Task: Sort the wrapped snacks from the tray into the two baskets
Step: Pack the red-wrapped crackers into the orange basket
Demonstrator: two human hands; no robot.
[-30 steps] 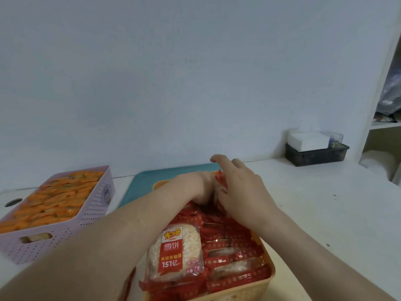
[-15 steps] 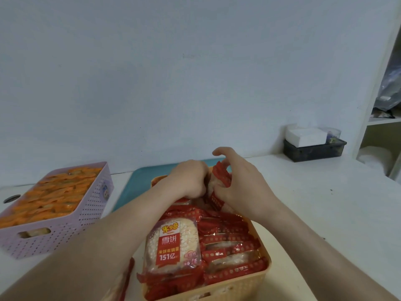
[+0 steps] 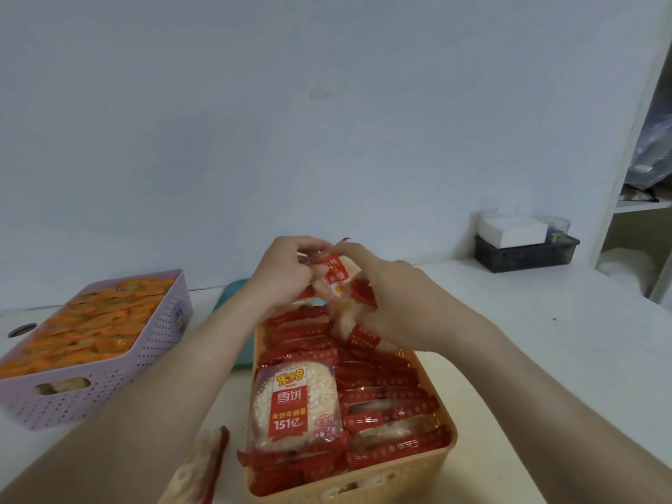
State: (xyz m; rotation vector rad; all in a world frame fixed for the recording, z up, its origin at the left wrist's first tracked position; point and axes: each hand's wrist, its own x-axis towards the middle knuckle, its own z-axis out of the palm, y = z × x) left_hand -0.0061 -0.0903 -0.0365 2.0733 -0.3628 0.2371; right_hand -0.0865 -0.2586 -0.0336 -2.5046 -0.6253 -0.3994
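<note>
Red-wrapped rice cracker packet point(image 3: 334, 275) gripped from both sides, left hand point(image 3: 287, 276) and right hand point(image 3: 394, 303) curled round it, above packed yellow basket point(image 3: 418, 467).

A bunch of red-and-clear wrapped rice-cracker packets point(image 3: 336, 281) is gripped by the left hand point(image 3: 282, 274) and the right hand point(image 3: 396, 303) just above the far end of a pale orange perforated plastic basket point(image 3: 445, 452) packed with like packets. A lilac perforated plastic basket point(image 3: 109, 380) filled with orange-wrapped snacks point(image 3: 98, 318) is set to the left on the white worktop point(image 3: 527, 340). A teal tray point(image 3: 231, 296) is partly hidden behind the arms.
</note>
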